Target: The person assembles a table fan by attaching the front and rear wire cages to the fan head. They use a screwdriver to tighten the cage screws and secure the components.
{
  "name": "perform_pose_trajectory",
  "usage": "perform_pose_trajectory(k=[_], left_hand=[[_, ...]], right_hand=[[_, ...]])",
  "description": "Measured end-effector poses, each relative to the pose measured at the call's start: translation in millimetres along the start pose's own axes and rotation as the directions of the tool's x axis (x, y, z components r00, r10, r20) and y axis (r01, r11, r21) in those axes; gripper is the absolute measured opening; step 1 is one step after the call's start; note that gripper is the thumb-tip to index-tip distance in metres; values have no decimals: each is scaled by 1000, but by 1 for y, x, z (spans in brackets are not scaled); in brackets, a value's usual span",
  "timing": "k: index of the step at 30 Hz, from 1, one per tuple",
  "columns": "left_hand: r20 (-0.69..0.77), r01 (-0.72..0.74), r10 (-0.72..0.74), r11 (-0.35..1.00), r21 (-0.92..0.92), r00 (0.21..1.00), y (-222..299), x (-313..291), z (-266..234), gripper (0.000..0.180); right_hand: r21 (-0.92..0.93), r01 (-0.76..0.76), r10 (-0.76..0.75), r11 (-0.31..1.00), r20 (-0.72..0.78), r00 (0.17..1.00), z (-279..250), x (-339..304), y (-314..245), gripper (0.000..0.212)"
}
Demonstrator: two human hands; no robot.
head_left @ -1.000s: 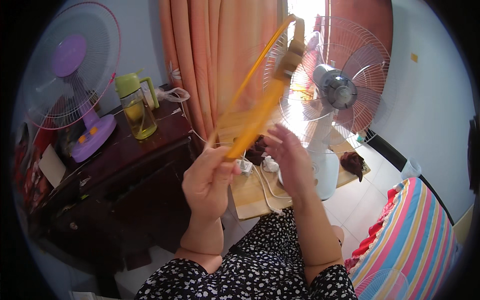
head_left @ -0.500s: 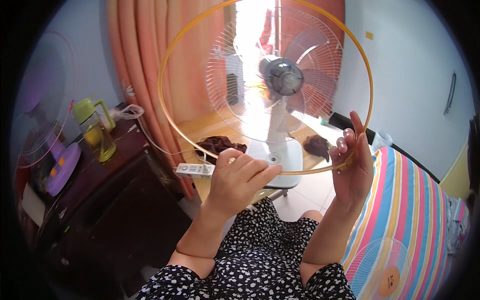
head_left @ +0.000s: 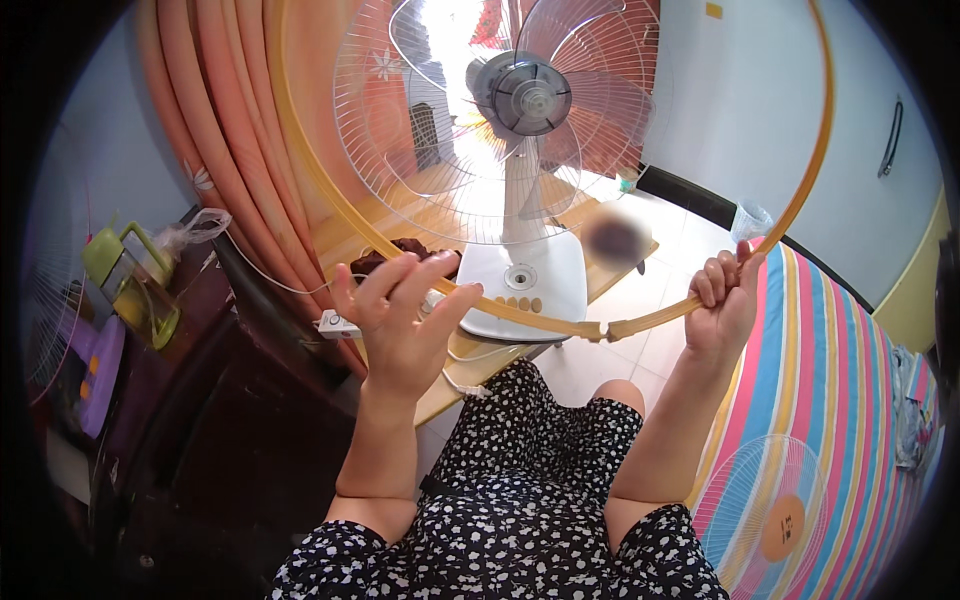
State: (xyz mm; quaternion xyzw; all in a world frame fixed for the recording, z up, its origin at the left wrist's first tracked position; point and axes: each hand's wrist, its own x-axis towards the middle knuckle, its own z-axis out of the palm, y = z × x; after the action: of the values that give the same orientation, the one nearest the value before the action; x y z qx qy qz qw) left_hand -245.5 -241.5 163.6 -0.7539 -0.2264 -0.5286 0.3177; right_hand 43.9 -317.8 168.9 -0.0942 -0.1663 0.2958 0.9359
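Observation:
A large yellow-orange fan guard ring is held up in front of the standing fan. At its bottom is a split, with the two ends close together. My right hand is closed around the ring just right of that split. Against the ring's lower left, my left hand is open with its fingers spread; whether they touch the ring I cannot tell. Behind the ring the fan has see-through blades, a rear wire guard and a white base with buttons.
A front wire guard with an orange centre lies on the striped bed at right. The dark cabinet at left carries a green-lidded jug and a purple fan. A white power strip lies by the curtain.
My left hand has let go of the ring and spread its fingers. My right hand has closed around it. The ring looks nearer, and its split now shows. The view has shifted.

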Motion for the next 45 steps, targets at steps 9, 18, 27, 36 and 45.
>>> perform_pose_trajectory(k=[9,18,27,36,45], left_hand=[[-35,249,-401,633,-733,915,-10,2,12,48],[261,548,-735,177,-817,626,-24,9,13,48],[324,602,-744,130,-788,585,-43,-8,28,51],[361,624,-762,72,-778,538,-50,-16,59,55],[314,626,-807,87,-775,500,-67,-37,83,53]], right_hand=[[-79,-128,129,989,7,992,0,-10,23,23],[-230,-149,144,962,-39,989,1,11,59,32],[-382,-39,36,923,-13,999,8,24,84,37],[-422,-86,92,903,-7,996,0,46,90,32],[-474,-91,82,876,-40,996,4,61,109,31]])
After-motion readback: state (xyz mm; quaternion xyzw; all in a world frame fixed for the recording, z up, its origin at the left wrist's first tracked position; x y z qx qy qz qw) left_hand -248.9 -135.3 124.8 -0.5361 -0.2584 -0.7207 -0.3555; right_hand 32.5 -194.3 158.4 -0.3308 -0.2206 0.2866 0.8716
